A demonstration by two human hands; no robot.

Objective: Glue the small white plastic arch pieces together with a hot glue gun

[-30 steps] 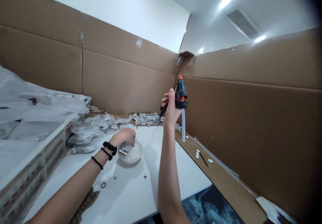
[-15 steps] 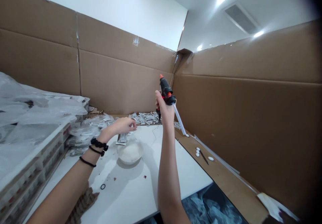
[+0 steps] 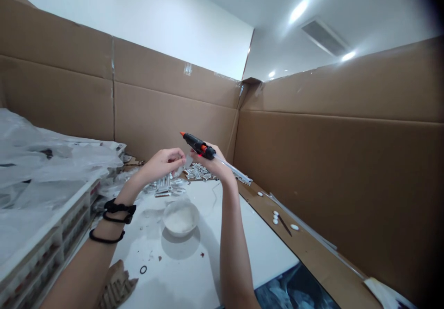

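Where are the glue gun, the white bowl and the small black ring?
glue gun point(image 3: 198, 144), head view, on its black barrel.
white bowl point(image 3: 181, 218), head view, on its white inside.
small black ring point(image 3: 143, 269), head view, on the ring's band, lying on the table.

We are looking at a white table point(image 3: 194, 276) carrying a white bowl point(image 3: 181, 217). In front of the bowl a small black ring point(image 3: 143, 269) is lying; beyond the bowl a pile of small silver pieces point(image 3: 197, 171) is sitting.
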